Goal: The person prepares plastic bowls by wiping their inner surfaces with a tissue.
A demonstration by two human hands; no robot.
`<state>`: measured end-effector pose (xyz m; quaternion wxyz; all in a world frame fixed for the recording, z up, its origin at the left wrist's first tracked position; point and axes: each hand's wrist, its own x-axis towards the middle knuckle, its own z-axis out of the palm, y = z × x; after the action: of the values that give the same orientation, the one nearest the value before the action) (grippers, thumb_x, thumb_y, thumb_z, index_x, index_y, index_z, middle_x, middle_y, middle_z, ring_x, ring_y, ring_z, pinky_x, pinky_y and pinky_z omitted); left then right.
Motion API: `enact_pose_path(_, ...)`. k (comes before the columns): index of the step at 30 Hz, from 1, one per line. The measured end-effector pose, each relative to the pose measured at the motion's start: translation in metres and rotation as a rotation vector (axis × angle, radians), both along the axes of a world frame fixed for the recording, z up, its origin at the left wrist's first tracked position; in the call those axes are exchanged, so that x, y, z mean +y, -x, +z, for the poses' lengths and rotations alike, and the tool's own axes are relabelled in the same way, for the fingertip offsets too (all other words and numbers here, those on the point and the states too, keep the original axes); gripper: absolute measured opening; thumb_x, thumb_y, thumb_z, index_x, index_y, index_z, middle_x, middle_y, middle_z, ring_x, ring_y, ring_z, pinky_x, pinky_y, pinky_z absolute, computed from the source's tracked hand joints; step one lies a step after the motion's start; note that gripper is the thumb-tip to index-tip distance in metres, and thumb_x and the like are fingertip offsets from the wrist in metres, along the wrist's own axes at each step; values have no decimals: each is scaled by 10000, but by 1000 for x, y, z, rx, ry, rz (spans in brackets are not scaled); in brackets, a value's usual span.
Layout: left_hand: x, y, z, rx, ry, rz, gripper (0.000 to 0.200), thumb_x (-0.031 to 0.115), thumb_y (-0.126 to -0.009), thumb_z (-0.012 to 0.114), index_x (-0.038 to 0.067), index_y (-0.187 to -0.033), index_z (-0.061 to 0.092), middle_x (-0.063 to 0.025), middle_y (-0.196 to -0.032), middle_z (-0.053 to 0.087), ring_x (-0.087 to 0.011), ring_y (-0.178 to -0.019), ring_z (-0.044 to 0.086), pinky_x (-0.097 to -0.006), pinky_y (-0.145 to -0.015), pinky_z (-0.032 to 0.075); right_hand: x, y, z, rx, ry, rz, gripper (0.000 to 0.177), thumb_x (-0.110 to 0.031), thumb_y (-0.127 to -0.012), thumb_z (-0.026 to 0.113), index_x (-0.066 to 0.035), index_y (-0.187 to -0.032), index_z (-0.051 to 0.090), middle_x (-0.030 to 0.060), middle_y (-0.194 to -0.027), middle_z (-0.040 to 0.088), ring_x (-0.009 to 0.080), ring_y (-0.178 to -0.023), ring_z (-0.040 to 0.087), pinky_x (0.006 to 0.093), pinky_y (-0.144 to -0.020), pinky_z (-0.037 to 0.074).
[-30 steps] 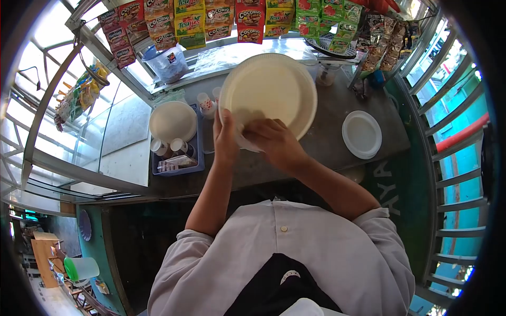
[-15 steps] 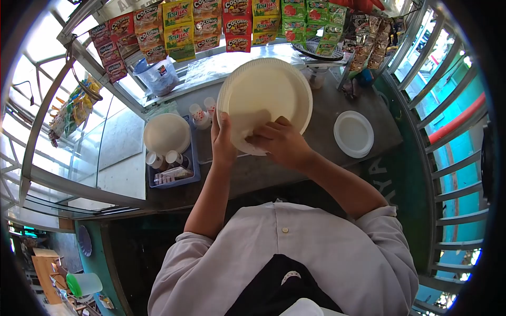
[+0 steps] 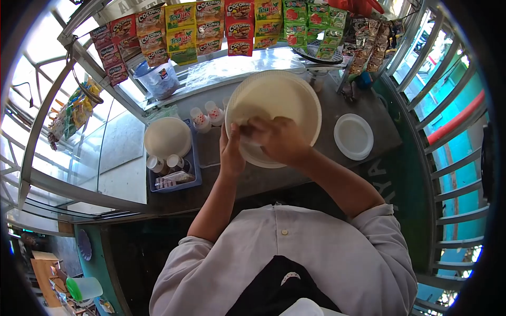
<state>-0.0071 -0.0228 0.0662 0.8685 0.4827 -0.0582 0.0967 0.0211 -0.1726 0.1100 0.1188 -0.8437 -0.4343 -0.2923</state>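
Observation:
A large round cream plate [image 3: 284, 97] is held up, tilted, above the counter. My left hand [image 3: 232, 152] grips its lower left rim, with the thumb over the front. Over the lower part of its inner face, my right hand [image 3: 284, 139] has its fingers bunched and smeared by motion. Something pale may be under those fingers, but I cannot make it out. A stack of white plates [image 3: 353, 136] lies on the counter to the right. Left of my hands is a blue tray [image 3: 194, 152] bearing an upturned pale round plate or lid [image 3: 167, 137] and small jars [image 3: 176, 162].
Plastic cups with red marks [image 3: 214, 111] stand behind my left hand. A clear bucket [image 3: 157, 80] is at the back left. Rows of drink sachets [image 3: 240, 26] hang along the back. A glass case [image 3: 79, 152] flanks the left, metal bars [image 3: 448, 168] the right.
The plate and both my hands have shifted slightly right and down. My right hand has moved across the plate's face and is now blurred. My left hand keeps its grip.

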Motion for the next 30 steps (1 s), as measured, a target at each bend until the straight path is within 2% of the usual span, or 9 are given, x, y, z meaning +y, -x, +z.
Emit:
enact_pose_path(2,-2,2,-3,-31,-56,39,476,315,-991,442,-1,-1344,399,-105,-1240,516,-175,-1137,478,-301,-991,344,-3,-4,21,14,-47,-195,389,-139,-759,591,-222,-1136,640,-1,-1067,617,221,-752,666,377,-647,542)
enact_pose_path(6,4,8,16,-62,-267,110,489,330,-987,455,-4,-1341,402,-97,-1240,511,-170,-1131,474,-296,-986,342,4,-26,18,132,-276,-225,483,-113,-735,617,-213,-1207,597,21,-1086,589,200,-799,656,365,-629,532)
enact_pose_path(10,17,-3,9,-88,-141,76,506,349,-982,464,-3,-1341,402,-100,-1242,512,-167,-1129,479,-295,-977,352,20,-1,-10,36,-49,58,480,-82,-730,608,-205,-1195,609,20,-1055,596,200,-826,655,365,-643,541)
enact_pose_path(12,19,2,11,-49,-136,106,526,374,-972,478,1,-1337,408,-104,-1230,521,-166,-1116,487,-295,-968,362,2,-14,-7,21,66,14,491,-78,-715,617,-202,-1190,610,23,-1061,595,203,-826,653,369,-660,545)
enact_pose_path(14,19,5,8,-79,-168,100,536,382,-969,481,2,-1340,407,-106,-1229,522,-168,-1117,487,-299,-970,362,-12,-30,4,157,-210,-239,480,-81,-712,618,-217,-1173,624,26,-1077,595,200,-848,651,364,-657,548)
enact_pose_path(18,14,2,6,-164,-381,157,564,399,-959,497,1,-1348,403,-111,-1229,520,-175,-1118,487,-312,-975,360,4,-33,8,139,-368,-396,495,-90,-704,626,-214,-1183,614,39,-1083,592,205,-842,645,365,-633,548)
enact_pose_path(20,16,0,9,-148,-433,132,559,389,-965,486,-4,-1353,397,-112,-1240,511,-182,-1123,486,-319,-979,358,25,-17,-2,108,-385,-113,530,-105,-691,638,-222,-1206,597,33,-1073,586,193,-840,642,363,-631,545)
enact_pose_path(26,25,4,16,-80,-183,162,544,373,-979,458,-13,-1356,384,-121,-1247,506,-194,-1123,489,-318,-974,364,-1,-6,4,186,-48,-38,573,-106,-683,655,-249,-1233,584,-2,-1063,574,163,-845,643,360,-666,544)
enact_pose_path(30,28,8,13,-113,-289,171,546,374,-978,458,-14,-1355,382,-124,-1246,509,-198,-1119,492,-317,-967,369,-21,-27,23,79,-308,-335,605,-92,-688,645,-271,-1260,567,25,-1073,590,207,-817,651,362,-649,549)
